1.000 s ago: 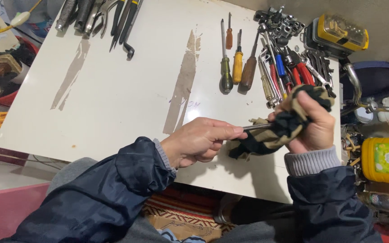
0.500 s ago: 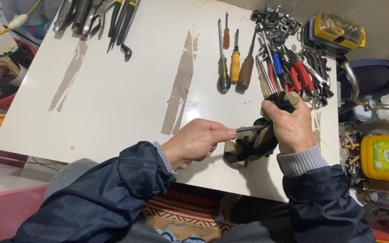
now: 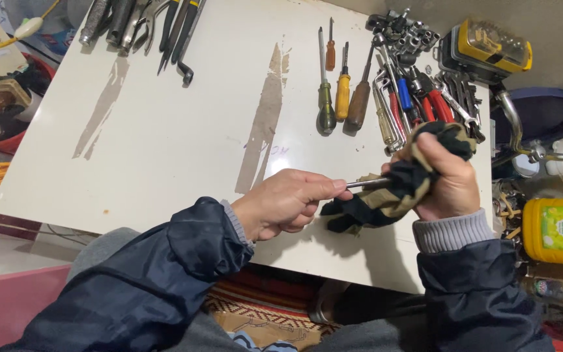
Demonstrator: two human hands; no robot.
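My left hand (image 3: 288, 202) pinches the end of a thin metal tool (image 3: 367, 184), held level just above the white table (image 3: 164, 143). My right hand (image 3: 447, 182) is closed around a black and tan cloth (image 3: 392, 192) that wraps the tool's other end. Most of the tool is hidden inside the cloth. Both hands are near the table's front right edge.
Several screwdrivers (image 3: 341, 94) lie in a row at the back middle. Red-handled pliers and wrenches (image 3: 418, 98) are piled at the back right, beside a yellow case (image 3: 487, 49). Dark tools (image 3: 151, 26) lie at the back left. A yellow container (image 3: 558, 231) stands off the table's right.
My right hand with the cloth slid in along the tool toward my left hand, then back out to the right. My left hand has barely moved.
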